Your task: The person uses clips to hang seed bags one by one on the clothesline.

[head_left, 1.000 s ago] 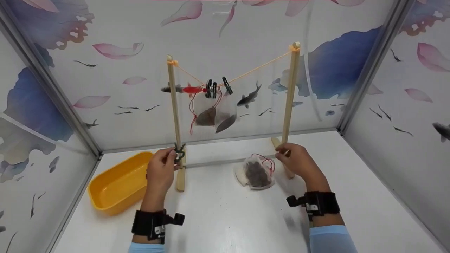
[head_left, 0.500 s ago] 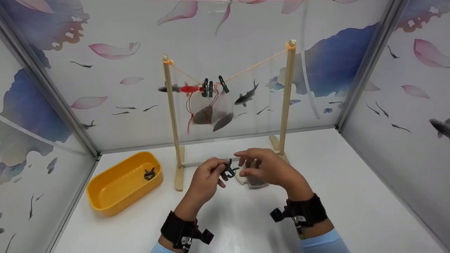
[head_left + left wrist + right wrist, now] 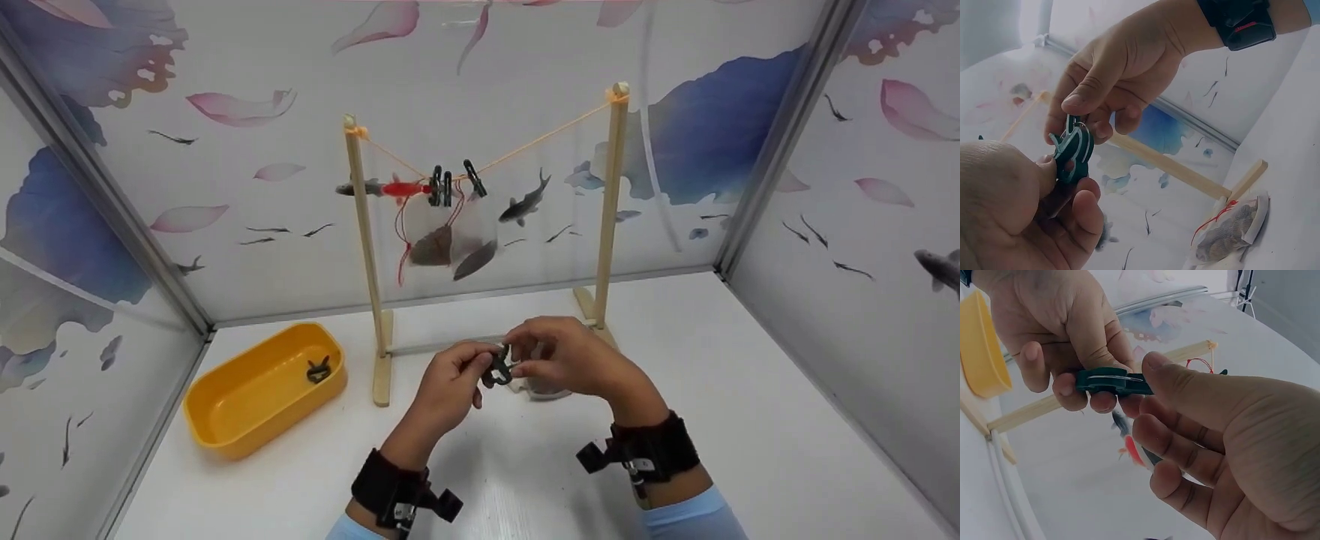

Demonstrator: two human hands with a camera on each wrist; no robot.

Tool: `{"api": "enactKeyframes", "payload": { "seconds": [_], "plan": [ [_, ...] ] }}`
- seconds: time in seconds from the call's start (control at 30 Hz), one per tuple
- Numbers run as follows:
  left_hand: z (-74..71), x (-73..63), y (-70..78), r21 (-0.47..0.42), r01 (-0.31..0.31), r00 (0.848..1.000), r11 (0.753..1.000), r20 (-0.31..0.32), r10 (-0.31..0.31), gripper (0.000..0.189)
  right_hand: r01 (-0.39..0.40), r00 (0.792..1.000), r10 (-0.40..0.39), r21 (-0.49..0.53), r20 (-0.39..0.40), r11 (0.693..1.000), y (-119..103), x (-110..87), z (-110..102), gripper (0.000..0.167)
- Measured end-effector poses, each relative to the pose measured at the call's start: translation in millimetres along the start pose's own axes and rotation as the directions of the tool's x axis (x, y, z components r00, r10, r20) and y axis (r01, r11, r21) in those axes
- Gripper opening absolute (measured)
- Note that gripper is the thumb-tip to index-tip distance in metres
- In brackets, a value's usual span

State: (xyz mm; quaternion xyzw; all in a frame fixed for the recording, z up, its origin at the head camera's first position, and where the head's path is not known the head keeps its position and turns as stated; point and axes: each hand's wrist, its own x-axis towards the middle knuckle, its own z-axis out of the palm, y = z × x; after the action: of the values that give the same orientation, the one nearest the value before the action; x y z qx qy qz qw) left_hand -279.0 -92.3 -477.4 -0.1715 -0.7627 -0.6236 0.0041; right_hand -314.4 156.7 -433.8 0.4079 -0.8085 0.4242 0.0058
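A dark green clothespin (image 3: 500, 369) is between my two hands, above the table. My left hand (image 3: 448, 381) grips its body between thumb and fingers. My right hand (image 3: 576, 361) pinches the other end with thumb and fingertips, as the left wrist view shows on the clothespin (image 3: 1072, 147). Behind the right hand, a white drawstring bag (image 3: 547, 390) lies on the table, mostly covered in the head view. The left wrist view shows more of this mesh bag (image 3: 1224, 239), with dark contents and a red cord.
Beyond the hands stands a wooden frame (image 3: 611, 225) with a sagging orange string (image 3: 547, 142). Two filled bags (image 3: 431, 247) hang from it by several dark clothespins (image 3: 436, 186). At left, a yellow basin (image 3: 225, 405) holds another clothespin (image 3: 318, 369). Patterned walls enclose the table.
My left hand has come from the yellow basin to the middle with a clothespin, leaving one in the basin. My right hand has moved left from the frame's right post and taken the clothespin's end.
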Motion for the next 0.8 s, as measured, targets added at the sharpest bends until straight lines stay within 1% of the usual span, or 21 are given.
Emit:
{"api": "enactKeyframes", "payload": {
  "seconds": [0.07, 0.13, 0.2, 0.27, 0.3, 0.37, 0.43, 0.5, 0.6, 0.67, 0.73, 0.8],
  "plan": [
    [1.0, 3.0, -3.8, -0.015, 0.023, 0.999, 1.000, -0.024, -0.023, 0.031, 0.013, 0.999, -0.015, -0.043, -0.047, 0.999, 1, -0.8, -1, 0.028],
    [3.5, 8.4, -9.8, -0.012, 0.070, 0.995, 0.997, -0.066, -0.071, 0.032, 0.025, 0.993, -0.034, -0.082, -0.110, 0.996, 3, -1.6, -3, 0.022],
    [7.9, 15.7, -17.3, 0.027, 0.129, 0.986, 0.991, -0.111, -0.125, 0.031, 0.023, 0.982, -0.042, -0.108, -0.182, 0.994, 4, -2.3, -6, 0.015],
    [14.3, 25.1, -25.3, 0.105, 0.179, 0.975, 0.978, -0.148, -0.163, 0.029, 0.019, 0.968, -0.046, -0.109, -0.248, 0.994, 5, -3.2, -9, 0.011],
    [18.1, 30.8, -29.5, 0.156, 0.202, 0.971, 0.967, -0.163, -0.177, 0.028, 0.021, 0.959, -0.048, -0.099, -0.278, 0.995, 6, -3.8, -11, 0.010],
    [25.3, 42.4, -37.1, 0.262, 0.237, 0.964, 0.936, -0.181, -0.193, 0.027, 0.030, 0.943, -0.053, -0.075, -0.328, 0.997, 6, -4.7, -15, 0.010],
    [32.9, 54.6, -42.7, 0.353, 0.269, 0.958, 0.896, -0.197, -0.210, 0.029, 0.045, 0.931, -0.063, -0.059, -0.359, 0.997, 6, -5.4, -18, 0.010],
    [40.6, 65.9, -46.8, 0.422, 0.305, 0.949, 0.854, -0.212, -0.234, 0.033, 0.047, 0.926, -0.063, -0.051, -0.373, 0.998, 6, -5.7, -19, 0.009],
    [52.0, 80.1, -51.7, 0.497, 0.354, 0.934, 0.792, -0.235, -0.270, 0.038, 0.029, 0.924, -0.057, -0.079, -0.379, 0.996, 6, -5.9, -20, 0.007],
    [59.3, 86.4, -55.0, 0.515, 0.373, 0.927, 0.772, -0.239, -0.288, 0.037, 0.017, 0.922, -0.053, -0.099, -0.383, 0.995, 7, -5.8, -19, 0.008],
    [65.9, 90.2, -58.4, 0.510, 0.382, 0.924, 0.770, -0.235, -0.303, 0.036, 0.011, 0.921, -0.054, -0.112, -0.386, 0.994, 8, -5.7, -18, 0.011],
    [71.7, 91.8, -62.1, 0.501, 0.380, 0.925, 0.778, -0.225, -0.306, 0.036, 0.010, 0.920, -0.054, -0.116, -0.388, 0.993, 8, -5.7, -17, 0.012]
  ]
}}
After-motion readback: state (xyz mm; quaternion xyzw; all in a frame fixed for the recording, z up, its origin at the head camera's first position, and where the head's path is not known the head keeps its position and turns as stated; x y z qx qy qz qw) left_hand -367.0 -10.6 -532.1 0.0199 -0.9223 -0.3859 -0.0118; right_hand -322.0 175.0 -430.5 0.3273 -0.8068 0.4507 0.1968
